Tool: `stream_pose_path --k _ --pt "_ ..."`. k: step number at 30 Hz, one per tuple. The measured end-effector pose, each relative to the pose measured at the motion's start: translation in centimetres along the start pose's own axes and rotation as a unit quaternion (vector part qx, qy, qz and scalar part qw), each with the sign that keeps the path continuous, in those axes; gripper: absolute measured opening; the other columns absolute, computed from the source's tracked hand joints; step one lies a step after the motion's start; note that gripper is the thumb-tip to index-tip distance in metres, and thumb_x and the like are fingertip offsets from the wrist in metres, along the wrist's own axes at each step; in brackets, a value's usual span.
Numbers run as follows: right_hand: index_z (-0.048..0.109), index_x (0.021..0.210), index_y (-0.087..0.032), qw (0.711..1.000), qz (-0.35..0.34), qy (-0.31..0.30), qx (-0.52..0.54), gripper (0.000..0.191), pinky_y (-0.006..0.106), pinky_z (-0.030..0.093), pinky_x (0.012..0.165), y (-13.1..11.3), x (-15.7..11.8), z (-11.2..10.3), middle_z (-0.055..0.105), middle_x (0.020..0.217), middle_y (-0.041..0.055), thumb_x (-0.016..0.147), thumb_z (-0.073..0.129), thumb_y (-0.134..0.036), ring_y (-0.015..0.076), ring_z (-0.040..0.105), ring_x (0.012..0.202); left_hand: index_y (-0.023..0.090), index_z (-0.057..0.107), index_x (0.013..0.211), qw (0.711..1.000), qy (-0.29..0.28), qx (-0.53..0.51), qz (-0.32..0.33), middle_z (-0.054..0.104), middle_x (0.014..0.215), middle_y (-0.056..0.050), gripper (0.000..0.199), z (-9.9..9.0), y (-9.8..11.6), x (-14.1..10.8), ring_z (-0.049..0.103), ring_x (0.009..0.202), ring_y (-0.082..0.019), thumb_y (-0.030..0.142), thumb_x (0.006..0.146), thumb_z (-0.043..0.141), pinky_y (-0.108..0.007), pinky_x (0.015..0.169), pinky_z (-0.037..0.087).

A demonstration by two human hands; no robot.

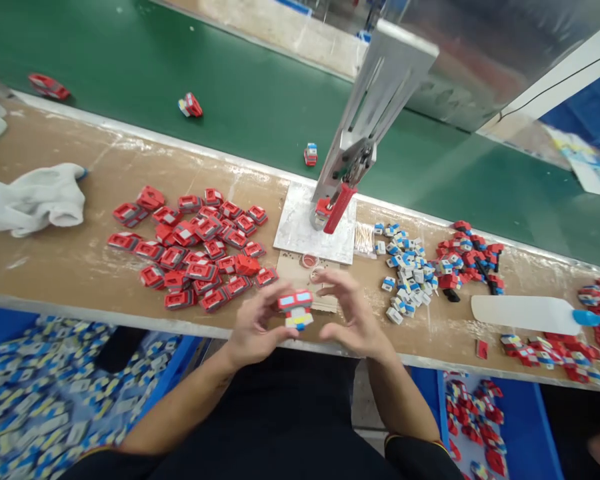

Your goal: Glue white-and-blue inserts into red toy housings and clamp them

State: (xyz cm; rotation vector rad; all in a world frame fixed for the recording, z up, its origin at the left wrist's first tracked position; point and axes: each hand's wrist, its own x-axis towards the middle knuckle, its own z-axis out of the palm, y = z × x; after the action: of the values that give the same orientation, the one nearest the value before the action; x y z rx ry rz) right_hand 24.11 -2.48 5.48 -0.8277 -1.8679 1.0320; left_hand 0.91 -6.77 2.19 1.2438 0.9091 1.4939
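Observation:
Between the thumb and fingers of my left hand (260, 323) is a small toy vehicle piece (296, 308), red on top with pale windows and white, yellow and blue below. Close to its right side, my right hand (347, 310) is open, thumb and fingers apart and holding nothing. Just beyond the hands lies a cardboard sheet (285, 267) with a small round dish (309, 261). Behind that stands a metal hand press (365, 127) with a red handle (340, 208), on a pale base plate (300, 227). A red part sits under the press.
Red toy shells (200, 230) are heaped on the left, near a white glove (50, 200). Rightward lie white-blue parts (410, 273), red assemblies (465, 253) and a white bottle (525, 313). A green conveyor belt (250, 100) runs behind; blue bins (180, 363) hold parts below the bench.

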Motion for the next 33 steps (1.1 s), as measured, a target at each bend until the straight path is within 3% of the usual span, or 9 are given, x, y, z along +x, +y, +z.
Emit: stream_pose_path --k 3,11,14,17,20,22,25,28,33 --pt "0.061 0.137 -0.034 0.991 -0.020 0.061 -0.115 0.054 0.048 0.063 0.103 0.4 4.1 -3.3 0.061 0.152 0.0128 0.096 0.070 -0.068 0.0315 0.060 0.143 0.019 0.080 0.121 0.983 0.150 -0.089 -0.054 0.087 0.105 -0.013 0.065 -2.2 -0.2 0.6 0.086 0.085 -0.027 0.050 0.069 0.102 -0.032 0.076 0.073" --pt "0.077 0.115 -0.030 0.971 -0.033 -0.223 -0.075 0.048 0.041 0.067 0.084 -1.8 12.3 -7.2 0.081 0.105 0.0052 0.094 0.069 -0.072 0.0224 0.077 0.094 0.032 0.083 0.108 0.949 0.229 -0.203 -0.078 0.087 0.104 -0.002 0.052 -6.4 1.3 0.1 0.086 0.088 -0.022 0.048 0.064 0.105 -0.027 0.080 0.073" --pt "0.068 0.135 -0.036 0.992 -0.113 -0.060 -0.001 0.076 0.043 0.067 0.084 -5.5 14.8 -7.5 0.081 0.114 0.0031 0.083 0.064 -0.091 0.0248 0.079 0.104 0.033 0.082 0.113 0.953 0.211 -0.202 -0.084 0.085 0.096 -0.001 0.053 -6.3 1.1 -0.1 0.083 0.075 -0.020 0.051 0.068 0.103 -0.023 0.062 0.069" --pt "0.053 0.147 -0.041 0.967 -0.182 0.179 -0.015 0.068 0.043 0.061 0.104 -7.1 16.8 -6.7 0.069 0.143 0.0022 0.093 0.064 -0.080 0.0227 0.071 0.130 0.033 0.080 0.117 0.963 0.187 -0.177 -0.079 0.084 0.097 -0.002 0.054 -5.8 0.9 0.3 0.081 0.072 -0.018 0.046 0.070 0.103 -0.021 0.059 0.066" --pt "0.066 0.119 -0.031 0.947 -0.164 0.252 -0.113 0.037 0.040 0.061 0.098 -4.0 16.1 -5.8 0.073 0.123 0.0061 0.097 0.071 -0.060 0.0213 0.073 0.111 0.034 0.077 0.117 0.968 0.178 -0.164 -0.065 0.084 0.110 -0.005 0.050 -5.7 1.3 0.6 0.082 0.077 -0.018 0.038 0.074 0.101 -0.022 0.063 0.067" --pt "0.066 0.096 -0.026 0.946 -0.046 0.266 -0.179 0.036 0.043 0.062 0.087 0.1 14.6 -5.1 0.073 0.097 0.0067 0.095 0.067 -0.062 0.0229 0.071 0.091 0.036 0.075 0.117 0.969 0.182 -0.158 -0.057 0.084 0.114 -0.005 0.047 -5.9 1.6 0.8 0.082 0.079 -0.018 0.034 0.077 0.100 -0.023 0.064 0.066" --pt "0.069 0.111 -0.021 0.953 0.140 0.194 -0.187 0.055 0.052 0.060 0.092 6.1 13.2 -3.7 0.077 0.118 0.0158 0.076 0.082 -0.061 0.0310 0.071 0.104 0.034 0.073 0.113 0.974 0.167 -0.142 -0.055 0.084 0.104 -0.002 0.045 -5.9 1.8 1.8 0.081 0.079 -0.017 0.029 0.077 0.100 -0.023 0.067 0.067" --pt "0.070 0.114 -0.020 0.961 0.174 0.128 -0.170 0.052 0.052 0.058 0.102 9.2 13.3 -2.6 0.079 0.124 0.0159 0.077 0.082 -0.054 0.0328 0.072 0.115 0.030 0.072 0.107 0.983 0.114 -0.125 -0.077 0.083 0.102 0.000 0.045 -5.2 1.9 3.7 0.081 0.086 -0.018 0.028 0.073 0.102 -0.026 0.076 0.068" --pt "0.069 0.106 -0.023 0.958 0.198 0.093 -0.183 0.042 0.039 0.061 0.083 9.9 12.7 -7.8 0.083 0.104 0.0079 0.087 0.072 -0.060 0.0242 0.077 0.093 0.026 0.071 0.105 0.988 0.084 -0.071 -0.111 0.082 0.111 -0.005 0.045 -5.5 2.5 5.6 0.082 0.094 -0.021 0.031 0.072 0.102 -0.029 0.081 0.069"
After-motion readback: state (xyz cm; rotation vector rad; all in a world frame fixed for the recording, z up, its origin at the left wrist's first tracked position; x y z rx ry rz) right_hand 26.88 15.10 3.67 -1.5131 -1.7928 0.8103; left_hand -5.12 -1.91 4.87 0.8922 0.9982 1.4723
